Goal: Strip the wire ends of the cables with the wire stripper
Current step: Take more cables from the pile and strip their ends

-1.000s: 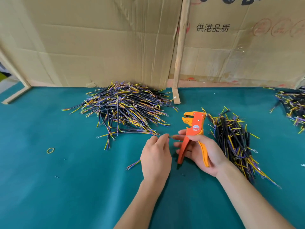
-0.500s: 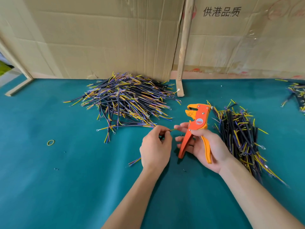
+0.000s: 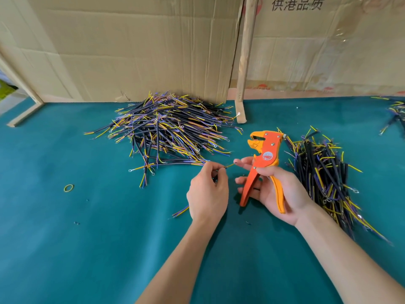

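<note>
Left hand (image 3: 207, 195) pinching a cable (image 3: 228, 166), right hand (image 3: 277, 189) gripping the wire stripper (image 3: 264, 160), mouth at 11 o'clock; best fed squarely in before squeezing.

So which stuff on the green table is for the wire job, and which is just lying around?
For the job:
- wire stripper, held in the right hand
- cable, pinched by the left hand
- big cable pile
- cable bundle on the right

Just lying about:
- rubber band
- cardboard wall
- wooden stick
- far cables at the right edge, perhaps
</note>
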The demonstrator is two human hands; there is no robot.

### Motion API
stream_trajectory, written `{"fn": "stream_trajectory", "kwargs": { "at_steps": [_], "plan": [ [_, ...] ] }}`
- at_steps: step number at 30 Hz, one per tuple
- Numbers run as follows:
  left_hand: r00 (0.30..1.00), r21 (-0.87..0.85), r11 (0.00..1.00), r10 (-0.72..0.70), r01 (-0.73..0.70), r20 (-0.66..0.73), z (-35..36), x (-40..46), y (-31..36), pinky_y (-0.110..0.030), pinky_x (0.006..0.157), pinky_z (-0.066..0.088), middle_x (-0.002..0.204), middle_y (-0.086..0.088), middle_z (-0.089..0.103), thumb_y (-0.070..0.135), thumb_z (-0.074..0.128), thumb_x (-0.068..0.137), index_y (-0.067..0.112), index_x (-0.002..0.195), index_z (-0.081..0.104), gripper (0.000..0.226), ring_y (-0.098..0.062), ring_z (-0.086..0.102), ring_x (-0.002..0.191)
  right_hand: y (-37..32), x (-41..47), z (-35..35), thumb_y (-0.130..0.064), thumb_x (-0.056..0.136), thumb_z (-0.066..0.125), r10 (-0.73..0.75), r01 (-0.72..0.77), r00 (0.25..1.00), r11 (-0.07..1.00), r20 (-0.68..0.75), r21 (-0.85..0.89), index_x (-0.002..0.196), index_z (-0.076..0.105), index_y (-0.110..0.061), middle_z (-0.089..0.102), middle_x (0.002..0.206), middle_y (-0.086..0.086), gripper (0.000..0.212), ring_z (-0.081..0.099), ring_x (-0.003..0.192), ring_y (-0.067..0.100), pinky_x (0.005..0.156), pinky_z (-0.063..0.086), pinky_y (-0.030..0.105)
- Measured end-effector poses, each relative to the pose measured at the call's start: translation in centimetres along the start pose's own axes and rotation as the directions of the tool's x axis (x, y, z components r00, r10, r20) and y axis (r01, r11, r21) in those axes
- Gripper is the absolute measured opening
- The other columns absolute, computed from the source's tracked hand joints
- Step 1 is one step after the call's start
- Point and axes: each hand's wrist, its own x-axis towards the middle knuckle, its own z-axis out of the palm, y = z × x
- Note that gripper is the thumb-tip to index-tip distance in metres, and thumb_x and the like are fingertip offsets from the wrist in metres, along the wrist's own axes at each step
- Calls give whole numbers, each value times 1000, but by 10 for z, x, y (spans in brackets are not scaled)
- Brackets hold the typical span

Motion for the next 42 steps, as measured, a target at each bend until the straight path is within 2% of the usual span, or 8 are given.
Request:
{"fn": "stream_trajectory", "kwargs": {
  "at_steps": [5,13,18,25,32,34,37,42],
  "plan": [
    [1000,20,1000,2,-2,-1,1,1,-2,-35,69,46,73,16,63,40,48,97,35,89,55,12,-14,54,71,0,1,1,-17,84,62,15,-16,1000,999,-20,-41,127,58,-2,63,136,22,46,70,92,35,81,60,46],
    [1000,32,999,11,-10,-11,1,1,-2,-28,64,42,81,24,64,42,49,99,40,96,60,12,-7,58,75,0,2,1,-20,76,73,39,-39,999,995,-2,-91,129,59,1,66,131,23,58,71,91,34,81,59,45],
    [1000,29,1000,6,-5,-18,0,0,-1,-25,64,43,82,28,66,43,55,95,41,96,62,8,-5,60,78,-1,2,-2,-18,84,62,44,-44,999,998,-10,-46,134,57,4,61,137,25,55,70,93,35,82,59,47],
    [1000,43,999,7,-9,31,-1,-1,0,-21,64,41,82,32,64,41,57,85,42,88,61,5,-1,59,77,-2,0,0,-19,83,60,63,-60,998,993,22,-103,130,61,6,59,136,27,54,69,89,33,79,59,46],
    [996,54,998,8,-13,86,-4,-3,0,-19,63,36,84,33,64,40,58,87,39,88,59,2,2,58,79,-4,-5,0,-23,82,61,63,-62,997,998,35,-25,133,59,7,58,141,24,60,68,87,32,78,58,45],
    [996,83,996,29,-36,89,-4,-3,1,-18,62,35,84,34,63,43,55,83,39,87,58,6,3,58,78,-5,-5,-1,-24,80,66,60,-61,997,998,55,10,132,61,6,57,143,22,60,68,87,31,79,58,44],
    [995,110,993,25,-35,94,-2,-3,2,-18,61,35,84,38,61,47,51,76,39,85,56,13,4,57,79,-4,-6,-2,-28,73,80,67,-74,992,995,105,61,134,60,5,56,145,20,73,67,87,31,79,57,43],
    [999,81,997,-14,10,53,-2,-3,3,-21,62,37,80,36,62,50,48,72,38,82,55,17,5,57,80,0,-8,2,-30,72,82,68,-81,988,992,138,92,131,64,3,53,147,20,70,66,86,32,80,56,44]
  ]
}}
